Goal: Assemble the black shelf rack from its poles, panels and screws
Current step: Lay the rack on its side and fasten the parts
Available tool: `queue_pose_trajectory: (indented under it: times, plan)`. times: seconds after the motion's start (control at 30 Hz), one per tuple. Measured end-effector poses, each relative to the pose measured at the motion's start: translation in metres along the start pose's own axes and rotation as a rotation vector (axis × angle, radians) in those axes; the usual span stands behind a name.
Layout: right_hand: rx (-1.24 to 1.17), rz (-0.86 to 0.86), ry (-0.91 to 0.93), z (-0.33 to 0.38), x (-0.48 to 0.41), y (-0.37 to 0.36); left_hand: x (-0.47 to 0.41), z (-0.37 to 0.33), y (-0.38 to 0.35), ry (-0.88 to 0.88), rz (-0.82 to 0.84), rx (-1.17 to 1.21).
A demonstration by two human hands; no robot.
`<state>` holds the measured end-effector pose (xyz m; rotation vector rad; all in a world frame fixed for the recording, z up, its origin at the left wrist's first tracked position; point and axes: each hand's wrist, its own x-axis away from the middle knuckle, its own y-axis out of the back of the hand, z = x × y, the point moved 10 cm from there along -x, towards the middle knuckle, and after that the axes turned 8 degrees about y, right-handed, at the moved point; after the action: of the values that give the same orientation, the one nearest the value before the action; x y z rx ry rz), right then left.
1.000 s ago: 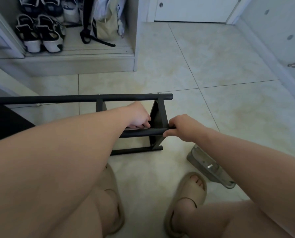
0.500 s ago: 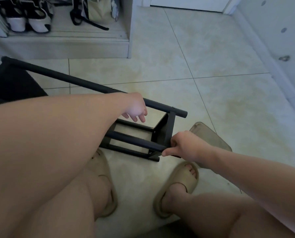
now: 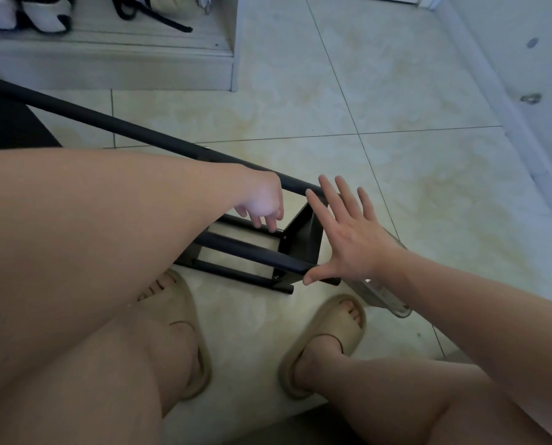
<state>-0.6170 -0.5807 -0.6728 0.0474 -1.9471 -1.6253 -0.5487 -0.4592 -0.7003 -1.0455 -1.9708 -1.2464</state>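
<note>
The black shelf rack (image 3: 302, 239) lies on its side on the tiled floor in front of my feet, with its long poles (image 3: 114, 126) running up to the left. A black end panel joins the pole ends at the right. My right hand (image 3: 348, 232) is spread flat, fingers apart, against that end panel; its thumb touches the end of the lower pole. My left hand (image 3: 263, 203) hangs over the rack between the upper pole and the lower ones, fingers loosely curled and holding nothing. My left forearm hides much of the frame.
A clear plastic container (image 3: 384, 293) lies on the floor just right of the rack, partly under my right wrist. My two feet in beige slippers (image 3: 326, 335) stand below the rack. A raised step with shoes (image 3: 27, 17) and a bag sits far left. A white wall runs along the right.
My right hand has let go of the lower pole's end and opened flat against the end panel. The rack has tilted, its near end swung toward me. My left hand stays loose above it.
</note>
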Motion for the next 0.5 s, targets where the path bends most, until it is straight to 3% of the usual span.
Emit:
queue_pose_trajectory:
  times: [0.27, 0.5]
  plan:
    - [-0.059, 0.100, 0.128, -0.002, -0.016, -0.021, -0.025, 0.004, -0.020, -0.070, 0.163, -0.080]
    - [-0.110, 0.061, 0.143, -0.004, -0.016, -0.022, -0.053, 0.011, -0.023, -0.097, 0.134, 0.130]
